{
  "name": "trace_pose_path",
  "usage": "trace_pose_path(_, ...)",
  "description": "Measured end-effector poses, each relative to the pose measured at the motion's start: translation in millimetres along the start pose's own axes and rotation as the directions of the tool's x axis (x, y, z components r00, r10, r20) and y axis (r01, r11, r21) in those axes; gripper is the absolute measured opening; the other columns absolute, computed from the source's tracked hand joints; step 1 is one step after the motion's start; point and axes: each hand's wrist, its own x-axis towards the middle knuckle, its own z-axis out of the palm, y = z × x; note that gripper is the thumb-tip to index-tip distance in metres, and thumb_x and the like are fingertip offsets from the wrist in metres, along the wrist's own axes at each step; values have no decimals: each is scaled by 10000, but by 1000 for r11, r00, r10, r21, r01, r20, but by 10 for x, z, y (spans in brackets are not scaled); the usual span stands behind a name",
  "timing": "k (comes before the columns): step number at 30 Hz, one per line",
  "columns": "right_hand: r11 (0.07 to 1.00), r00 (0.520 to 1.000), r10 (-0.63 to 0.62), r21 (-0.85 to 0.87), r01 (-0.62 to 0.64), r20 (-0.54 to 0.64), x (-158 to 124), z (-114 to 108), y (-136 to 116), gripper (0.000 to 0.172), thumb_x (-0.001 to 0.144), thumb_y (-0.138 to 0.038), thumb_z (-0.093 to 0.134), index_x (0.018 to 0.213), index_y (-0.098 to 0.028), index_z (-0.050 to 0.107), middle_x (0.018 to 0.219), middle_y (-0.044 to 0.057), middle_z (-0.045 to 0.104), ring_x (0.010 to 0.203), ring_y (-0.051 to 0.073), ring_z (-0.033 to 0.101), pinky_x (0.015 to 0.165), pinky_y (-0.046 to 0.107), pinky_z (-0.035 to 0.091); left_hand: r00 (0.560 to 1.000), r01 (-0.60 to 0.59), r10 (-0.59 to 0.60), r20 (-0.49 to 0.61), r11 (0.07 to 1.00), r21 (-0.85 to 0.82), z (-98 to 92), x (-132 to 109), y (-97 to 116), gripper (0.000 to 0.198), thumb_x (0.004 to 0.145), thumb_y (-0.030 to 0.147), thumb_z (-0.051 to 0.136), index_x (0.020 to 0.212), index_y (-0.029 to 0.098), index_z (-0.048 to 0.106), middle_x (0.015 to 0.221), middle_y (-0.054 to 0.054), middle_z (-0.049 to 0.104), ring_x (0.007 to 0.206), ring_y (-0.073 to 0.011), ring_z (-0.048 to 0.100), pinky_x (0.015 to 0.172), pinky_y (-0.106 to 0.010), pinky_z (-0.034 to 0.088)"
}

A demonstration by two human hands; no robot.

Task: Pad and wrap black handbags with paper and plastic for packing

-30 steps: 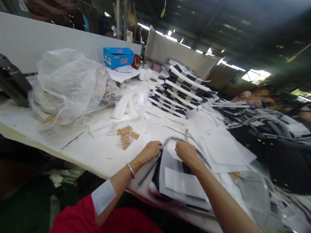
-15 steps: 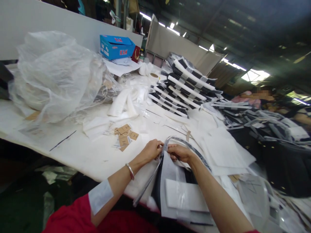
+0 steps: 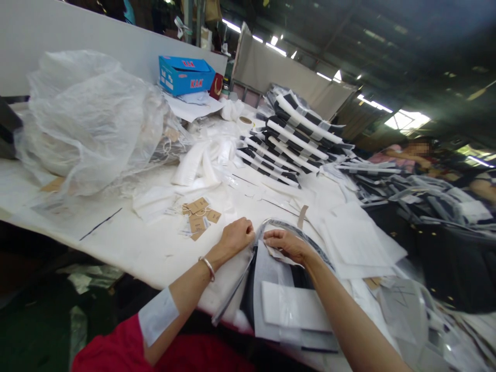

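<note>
At the near edge of a broad white-covered table [image 3: 143, 248] sits a black bag wrapped in pale sheets and clear tape [image 3: 287, 305], just in front of the wearer, its grey plastic-wrapped loop handle [image 3: 284, 223] arching away. The left hand [image 3: 238, 235], above a silver bangle [image 3: 207, 268], is at the handle's left end, fingers curled inward; whether they pinch anything cannot be told. The right hand [image 3: 287, 245] reaches inside the loop over the bag's top, fingers extended close together (their tips are partly hidden, so a pinch cannot be confirmed). Left of the hands lie brown cardboard tags with white strings [image 3: 199, 217]; to the right, flat white sheets [image 3: 364, 240]. Farther off are a bulging translucent plastic bag [image 3: 93, 119], a stack of black-and-white checked bundles [image 3: 294, 139] and a bright blue cardboard box [image 3: 186, 76]. A person in pink [image 3: 401, 157] appears at far right.
</note>
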Motion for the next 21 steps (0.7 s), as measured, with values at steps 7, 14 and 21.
trace_pose_path(7, 936, 993, -98, 333, 114, -64, -174, 74, 66, 392, 605, -367, 878, 888, -165, 696, 862, 15, 693, 699, 115, 631, 672, 247, 519, 984, 136, -46, 172, 815, -563, -89, -18, -23, 143, 666, 315, 578, 645, 175, 592, 603, 36, 547, 615, -134, 488, 591, -256, 351)
trace_pose_path(14, 909, 974, -226, 362, 207, 11, -216, 99, 71, 510, 608, -397, 890, 1040, -200, 703, 1042, 48, 714, 904, 177, 665, 874, 316, 503, 974, 226, -134, 182, 603, -765, 65, -21, -3, 253, 657, 422, 621, 668, 181, 544, 617, 25, 583, 569, -111, 507, 593, -245, 385)
trace_pose_path(21, 936, 966, -236, 240, 256, -108, -57, 257, 78, 392, 635, -498, 836, 761, -173, 659, 736, 0, 678, 590, 96, 542, 536, 217, 418, 962, 262, -207, 179, 507, -821, 46, 4, 3, 338, 617, 467, 694, 732, 159, 612, 603, 26, 546, 549, -96, 475, 498, -218, 317)
